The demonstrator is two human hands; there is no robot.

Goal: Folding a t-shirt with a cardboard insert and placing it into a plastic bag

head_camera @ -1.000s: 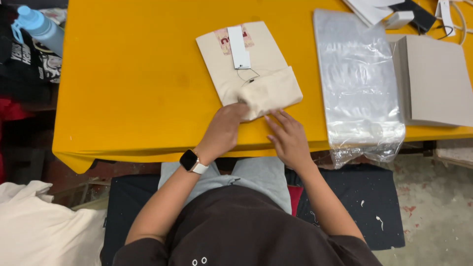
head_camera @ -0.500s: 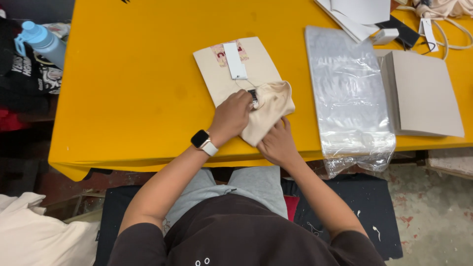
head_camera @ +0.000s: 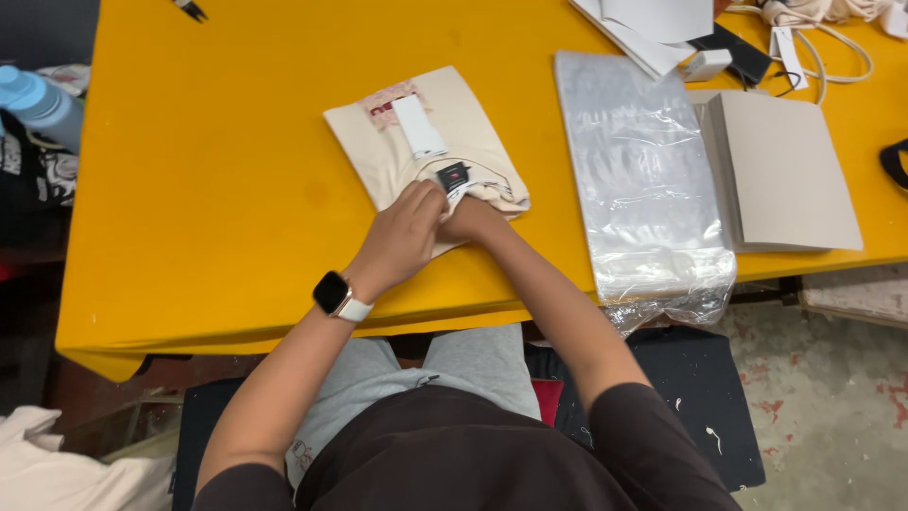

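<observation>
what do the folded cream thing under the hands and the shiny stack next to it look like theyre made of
Folded cream garment: soft woven or knit cloth, matte, probably cotton; it creases and rumples at the edge. Shiny stack: thin clear plastic bags, glossy; light glints off wrinkles and the floppy ends droop over the table edge.

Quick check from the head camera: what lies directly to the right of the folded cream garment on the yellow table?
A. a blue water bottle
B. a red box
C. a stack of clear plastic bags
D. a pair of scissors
C: the stack of clear plastic bags lies flat just right of the folded cream garment, with a grey board stack beyond it.
</observation>
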